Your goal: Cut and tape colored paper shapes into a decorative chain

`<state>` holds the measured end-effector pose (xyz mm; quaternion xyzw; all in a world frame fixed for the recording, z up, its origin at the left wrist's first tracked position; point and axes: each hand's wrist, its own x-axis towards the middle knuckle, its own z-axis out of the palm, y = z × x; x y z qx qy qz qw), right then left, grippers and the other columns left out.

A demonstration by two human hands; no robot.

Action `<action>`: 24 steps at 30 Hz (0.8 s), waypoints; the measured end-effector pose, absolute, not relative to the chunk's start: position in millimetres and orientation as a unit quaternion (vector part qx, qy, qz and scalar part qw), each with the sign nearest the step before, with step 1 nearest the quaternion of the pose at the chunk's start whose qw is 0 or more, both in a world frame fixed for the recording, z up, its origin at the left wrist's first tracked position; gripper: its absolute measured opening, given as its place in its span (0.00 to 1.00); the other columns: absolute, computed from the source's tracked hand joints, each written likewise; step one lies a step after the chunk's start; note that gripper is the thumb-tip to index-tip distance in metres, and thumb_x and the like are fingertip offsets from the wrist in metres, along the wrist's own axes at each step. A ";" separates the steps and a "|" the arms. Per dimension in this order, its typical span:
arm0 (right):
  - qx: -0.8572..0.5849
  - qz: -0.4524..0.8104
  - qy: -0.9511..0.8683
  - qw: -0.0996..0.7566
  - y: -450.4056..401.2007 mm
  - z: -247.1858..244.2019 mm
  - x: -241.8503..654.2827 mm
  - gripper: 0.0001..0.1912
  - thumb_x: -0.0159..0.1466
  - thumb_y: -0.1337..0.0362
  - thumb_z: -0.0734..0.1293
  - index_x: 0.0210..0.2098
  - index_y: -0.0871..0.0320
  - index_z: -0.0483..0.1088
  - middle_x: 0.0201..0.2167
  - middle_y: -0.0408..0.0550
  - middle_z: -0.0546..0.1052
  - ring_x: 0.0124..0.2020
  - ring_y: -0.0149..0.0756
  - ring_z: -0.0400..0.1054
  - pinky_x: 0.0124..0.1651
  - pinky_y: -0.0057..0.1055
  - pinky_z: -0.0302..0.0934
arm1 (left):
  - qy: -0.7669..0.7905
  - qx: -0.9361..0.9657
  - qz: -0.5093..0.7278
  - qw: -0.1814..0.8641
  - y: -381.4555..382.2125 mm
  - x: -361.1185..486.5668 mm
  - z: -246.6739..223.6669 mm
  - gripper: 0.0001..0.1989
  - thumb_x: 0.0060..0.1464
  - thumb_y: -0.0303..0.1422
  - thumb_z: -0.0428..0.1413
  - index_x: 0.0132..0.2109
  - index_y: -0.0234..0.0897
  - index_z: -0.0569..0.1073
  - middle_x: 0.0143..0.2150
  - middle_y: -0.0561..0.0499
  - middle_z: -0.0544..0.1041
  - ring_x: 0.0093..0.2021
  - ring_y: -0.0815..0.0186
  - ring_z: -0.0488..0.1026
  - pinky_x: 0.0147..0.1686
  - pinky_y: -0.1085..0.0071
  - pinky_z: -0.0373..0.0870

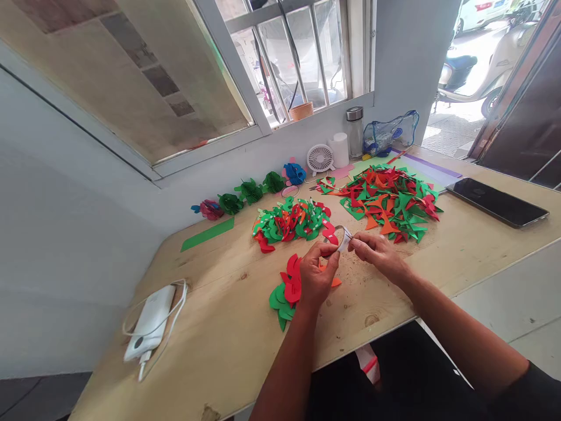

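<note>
A thin roll of white tape [345, 241] is between my two hands above the wooden table. My left hand [319, 270] is closed, gripping the roll between thumb and fingers. At the roll's right edge, my right hand [376, 252] pinches what looks like the tape's end; the fingertips partly hide it. Red cut-paper pieces [293, 275] and green cut-paper pieces [280, 301] lie beside and under my left hand. Just beyond is a heap of curved green and red pieces [291, 219], several with small white patches.
A larger heap of green, red and orange scraps [394, 199] lies to the right, near a black phone [497, 202]. A white power bank [151, 321] with its cable is at left. Along the wall stand paper flowers [250, 191], a small fan [320, 159] and a glass bottle [355, 131].
</note>
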<state>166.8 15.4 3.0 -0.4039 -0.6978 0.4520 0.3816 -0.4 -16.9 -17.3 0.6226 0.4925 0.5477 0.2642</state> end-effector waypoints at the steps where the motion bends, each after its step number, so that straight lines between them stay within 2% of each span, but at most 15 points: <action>1: -0.402 0.452 -0.700 0.380 15.4 3.1 166.8 0.20 0.63 0.50 0.57 0.27 0.59 0.67 0.18 0.39 0.59 0.22 0.27 0.53 0.24 0.27 0.47 | 0.494 0.622 0.547 0.264 -16.9 -0.5 -17.2 0.07 0.53 0.34 0.55 0.36 0.36 0.75 0.32 0.50 0.75 0.33 0.68 0.71 0.34 0.74 0.66; 7: -0.401 0.464 -0.690 0.385 15.9 1.0 166.5 0.20 0.63 0.49 0.58 0.27 0.59 0.68 0.18 0.39 0.60 0.22 0.27 0.53 0.25 0.27 0.47 | 0.503 0.615 0.548 0.262 -16.3 -1.5 -18.3 0.06 0.53 0.34 0.55 0.36 0.36 0.75 0.32 0.50 0.75 0.33 0.68 0.71 0.35 0.73 0.67; 15: -0.355 0.573 -0.613 0.413 17.3 -3.8 166.8 0.22 0.63 0.48 0.58 0.27 0.60 0.68 0.15 0.38 0.57 0.18 0.25 0.49 0.22 0.27 0.43 | 0.497 0.614 0.553 0.265 -16.2 -2.6 -20.7 0.07 0.53 0.34 0.55 0.36 0.36 0.75 0.31 0.51 0.74 0.33 0.68 0.70 0.36 0.73 0.66; 24: -0.318 0.626 -0.587 0.403 16.6 -8.1 165.6 0.22 0.64 0.48 0.58 0.29 0.61 0.69 0.16 0.38 0.58 0.19 0.25 0.48 0.22 0.28 0.41 | 0.487 0.610 0.565 0.270 -16.6 -1.3 -17.0 0.07 0.52 0.34 0.55 0.35 0.36 0.75 0.32 0.50 0.74 0.34 0.67 0.70 0.36 0.72 0.67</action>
